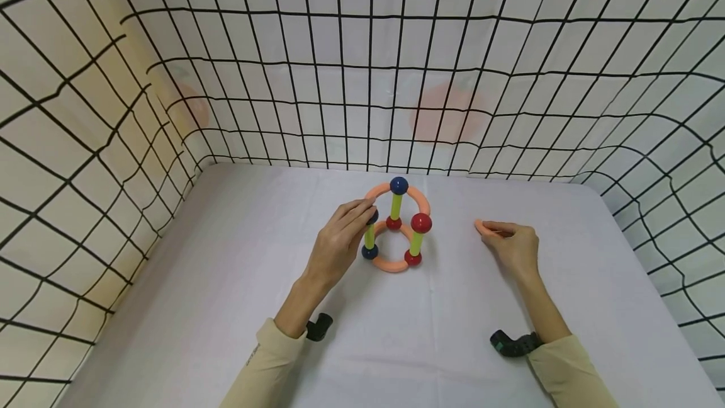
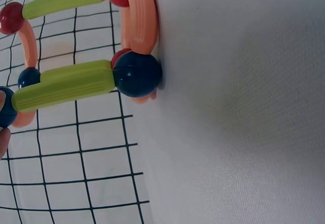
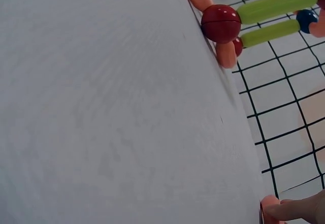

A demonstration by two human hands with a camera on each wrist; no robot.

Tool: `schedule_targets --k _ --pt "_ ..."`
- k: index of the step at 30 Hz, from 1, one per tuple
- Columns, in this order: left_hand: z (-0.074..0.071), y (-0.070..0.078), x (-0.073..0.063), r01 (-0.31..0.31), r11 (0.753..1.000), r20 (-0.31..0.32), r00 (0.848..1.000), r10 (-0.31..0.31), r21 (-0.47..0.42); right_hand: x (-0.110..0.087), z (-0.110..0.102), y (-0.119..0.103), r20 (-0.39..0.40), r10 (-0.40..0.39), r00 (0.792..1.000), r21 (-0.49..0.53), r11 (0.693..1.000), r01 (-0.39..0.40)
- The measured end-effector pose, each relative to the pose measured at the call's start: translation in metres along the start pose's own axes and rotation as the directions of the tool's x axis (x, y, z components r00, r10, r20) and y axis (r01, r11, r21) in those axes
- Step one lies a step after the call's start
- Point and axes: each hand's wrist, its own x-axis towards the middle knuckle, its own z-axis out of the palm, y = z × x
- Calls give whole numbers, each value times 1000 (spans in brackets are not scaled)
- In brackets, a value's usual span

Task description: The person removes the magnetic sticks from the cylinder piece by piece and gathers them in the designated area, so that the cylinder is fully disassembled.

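Note:
A construction of magnetic sticks and balls (image 1: 394, 264) stands upright on the table. Its bottom ring is made of orange curved sticks, and three yellow-green rods (image 1: 396, 208) rise from balls in it. On top sit a blue ball (image 1: 399, 185) at the back, a red ball (image 1: 421, 223) at the right and a blue ball (image 2: 7, 107) at the left, with orange curved sticks along the back. My left hand (image 1: 337, 241) pinches that left blue ball between fingertips. To the right, apart from the construction, my right hand (image 1: 515, 250) pinches an orange curved stick (image 1: 481, 226).
A white cloth covers the table (image 1: 238, 307). Black wire grid panels (image 1: 351, 80) stand along the back and both sides. Dark wrist devices (image 1: 512, 344) are worn on both forearms.

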Motion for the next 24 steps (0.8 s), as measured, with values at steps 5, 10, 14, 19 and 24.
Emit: schedule_targets --k 5,10,14,19,24 --pt "0 0 0 3 1000 2 1000 -3 -1 0 -2 5 33 7 999 -31 999 -6" --pt "0 -1 0 13 1000 1 1000 -13 -1 0 -9 7 67 8 998 -52 999 -5" --pt "0 -1 0 14 1000 -5 1000 -14 -3 0 -14 9 92 20 996 -58 998 -14" --pt "0 -1 1 12 1000 -9 1000 -12 -12 2 -13 10 74 19 997 -59 998 -14" --pt "1 -1 0 15 1000 -10 1000 -15 -12 3 -10 11 58 26 998 -45 999 -24"
